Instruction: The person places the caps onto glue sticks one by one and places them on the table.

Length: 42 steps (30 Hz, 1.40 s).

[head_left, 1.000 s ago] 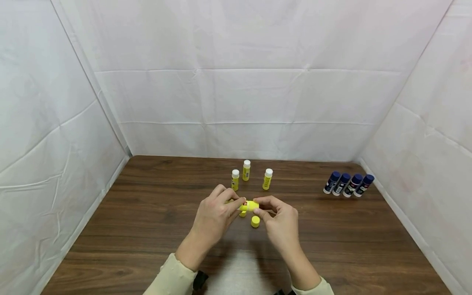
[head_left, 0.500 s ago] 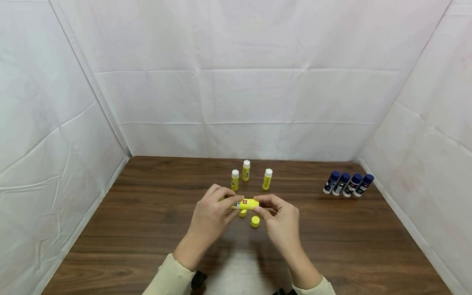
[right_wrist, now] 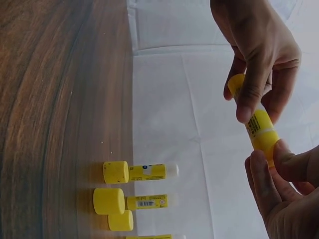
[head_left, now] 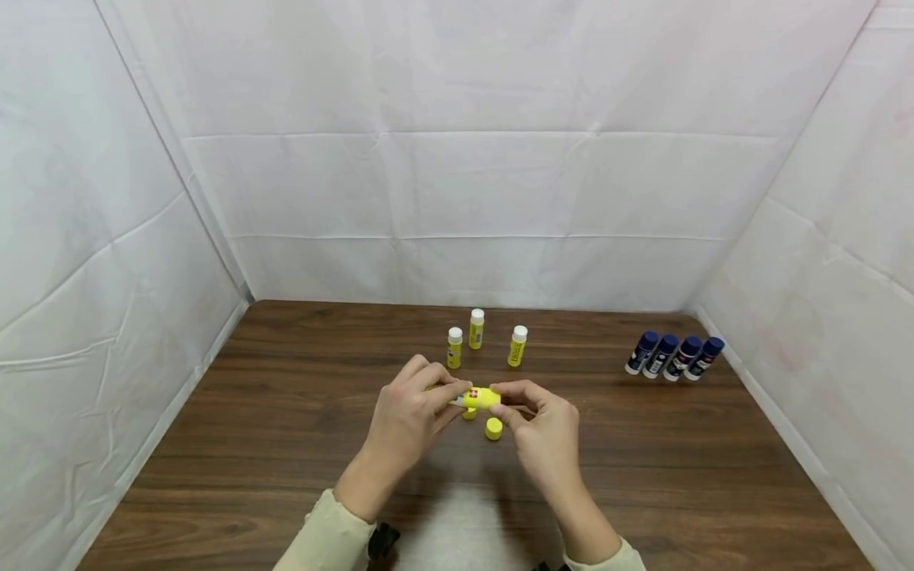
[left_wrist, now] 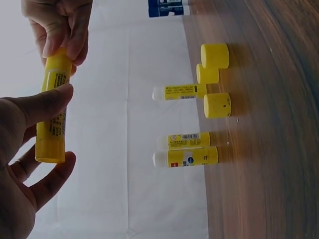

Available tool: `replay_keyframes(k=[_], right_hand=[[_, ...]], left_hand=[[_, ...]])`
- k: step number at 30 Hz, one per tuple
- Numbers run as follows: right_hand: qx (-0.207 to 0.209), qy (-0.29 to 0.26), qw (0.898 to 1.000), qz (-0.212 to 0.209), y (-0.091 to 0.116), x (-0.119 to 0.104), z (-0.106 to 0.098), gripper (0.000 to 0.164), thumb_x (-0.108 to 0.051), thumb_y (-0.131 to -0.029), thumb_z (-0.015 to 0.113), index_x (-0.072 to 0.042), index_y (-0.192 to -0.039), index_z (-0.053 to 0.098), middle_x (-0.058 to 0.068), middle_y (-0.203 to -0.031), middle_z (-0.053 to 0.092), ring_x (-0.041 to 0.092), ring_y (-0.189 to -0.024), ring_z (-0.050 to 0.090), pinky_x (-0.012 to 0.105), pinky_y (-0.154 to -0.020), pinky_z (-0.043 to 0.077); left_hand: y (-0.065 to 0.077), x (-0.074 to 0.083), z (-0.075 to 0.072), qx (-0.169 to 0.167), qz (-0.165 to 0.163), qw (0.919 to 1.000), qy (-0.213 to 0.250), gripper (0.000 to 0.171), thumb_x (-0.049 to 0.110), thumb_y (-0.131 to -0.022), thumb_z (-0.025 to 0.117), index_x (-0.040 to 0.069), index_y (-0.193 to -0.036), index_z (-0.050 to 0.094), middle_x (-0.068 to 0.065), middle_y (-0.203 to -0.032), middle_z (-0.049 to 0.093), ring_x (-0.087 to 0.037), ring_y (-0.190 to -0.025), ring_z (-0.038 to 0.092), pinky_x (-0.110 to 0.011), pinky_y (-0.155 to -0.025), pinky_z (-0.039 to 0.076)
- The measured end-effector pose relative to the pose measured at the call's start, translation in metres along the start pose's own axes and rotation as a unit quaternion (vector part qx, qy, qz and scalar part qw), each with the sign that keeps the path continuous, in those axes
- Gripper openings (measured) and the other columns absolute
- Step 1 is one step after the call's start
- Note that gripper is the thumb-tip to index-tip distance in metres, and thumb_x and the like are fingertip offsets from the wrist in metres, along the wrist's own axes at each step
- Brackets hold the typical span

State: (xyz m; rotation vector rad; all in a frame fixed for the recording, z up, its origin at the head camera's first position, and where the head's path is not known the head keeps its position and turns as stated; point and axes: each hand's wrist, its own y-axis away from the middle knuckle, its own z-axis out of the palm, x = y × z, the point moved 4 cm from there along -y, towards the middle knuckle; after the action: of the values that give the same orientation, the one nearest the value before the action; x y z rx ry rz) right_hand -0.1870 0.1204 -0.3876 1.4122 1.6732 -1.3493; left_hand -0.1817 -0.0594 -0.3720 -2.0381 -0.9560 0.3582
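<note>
A yellow glue stick [head_left: 481,398] lies level above the table, held between the two hands. My left hand [head_left: 408,416] grips the body of the glue stick; in the left wrist view its thumb lies along the label. With thumb and fingertips, my right hand [head_left: 548,432] pinches the yellow cap end [right_wrist: 265,143]. Below the hands, yellow caps [head_left: 493,429] stand on the table; the left wrist view shows three, one partly hidden behind the others in places. Beyond them stand three yellow glue sticks [head_left: 517,346] with white tops showing.
Several dark blue glue sticks [head_left: 665,356] with white bases stand in a row at the right on the brown wooden table [head_left: 300,444]. White cloth walls [head_left: 485,190] enclose the table at the back and on both sides.
The glue stick has shifted slightly left and turned, so its red logo now faces up more. Both hands keep their hold and have barely moved.
</note>
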Motion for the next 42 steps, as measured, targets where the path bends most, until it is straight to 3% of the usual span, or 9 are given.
replay_keyframes(k=[16,25,32,42], right_hand=[[0.012,-0.004,1.0,0.005,0.0018,0.0034,-0.0016,0.017,-0.002,-0.08,0.084,-0.012,-0.093,0.081,0.001,-0.091,0.078,0.015,-0.084,0.074,0.023,-0.062,0.057],[-0.031,0.001,0.999,-0.005,-0.0006,0.0038,-0.0014,0.019,-0.004,-0.084,0.082,-0.014,-0.1,0.078,0.0,-0.097,0.076,0.017,-0.093,0.072,0.026,-0.075,0.06],[-0.05,-0.039,0.998,-0.003,-0.0036,0.0036,-0.0047,0.024,-0.002,-0.082,0.083,-0.012,-0.103,0.079,0.002,-0.106,0.076,0.022,-0.1,0.072,0.027,-0.076,0.061],[-0.045,-0.005,0.999,-0.015,-0.0056,0.006,-0.0096,0.022,-0.005,-0.083,0.083,-0.011,-0.103,0.079,0.0,-0.101,0.077,0.019,-0.098,0.073,0.026,-0.074,0.061]], left_hand=[[-0.0004,0.0031,0.006,-0.01,0.005,0.9999,0.002,0.028,0.018,-0.069,0.095,0.017,-0.094,0.082,0.007,-0.082,0.066,-0.01,-0.073,0.048,-0.016,-0.058,0.047],[0.0034,-0.0017,0.0079,-0.034,-0.01,0.9989,0.03,0.033,0.02,-0.067,0.096,0.016,-0.097,0.081,0.007,-0.084,0.061,-0.01,-0.075,0.048,-0.017,-0.06,0.046],[0.0021,-0.0017,0.0089,-0.055,-0.019,0.9975,0.04,0.032,0.02,-0.072,0.093,0.016,-0.102,0.08,0.005,-0.092,0.065,-0.012,-0.083,0.054,-0.02,-0.066,0.049],[0.0014,-0.0039,0.01,-0.073,-0.021,0.9957,0.052,0.035,0.02,-0.075,0.092,0.018,-0.108,0.08,0.005,-0.099,0.072,-0.012,-0.091,0.061,-0.022,-0.075,0.054]])
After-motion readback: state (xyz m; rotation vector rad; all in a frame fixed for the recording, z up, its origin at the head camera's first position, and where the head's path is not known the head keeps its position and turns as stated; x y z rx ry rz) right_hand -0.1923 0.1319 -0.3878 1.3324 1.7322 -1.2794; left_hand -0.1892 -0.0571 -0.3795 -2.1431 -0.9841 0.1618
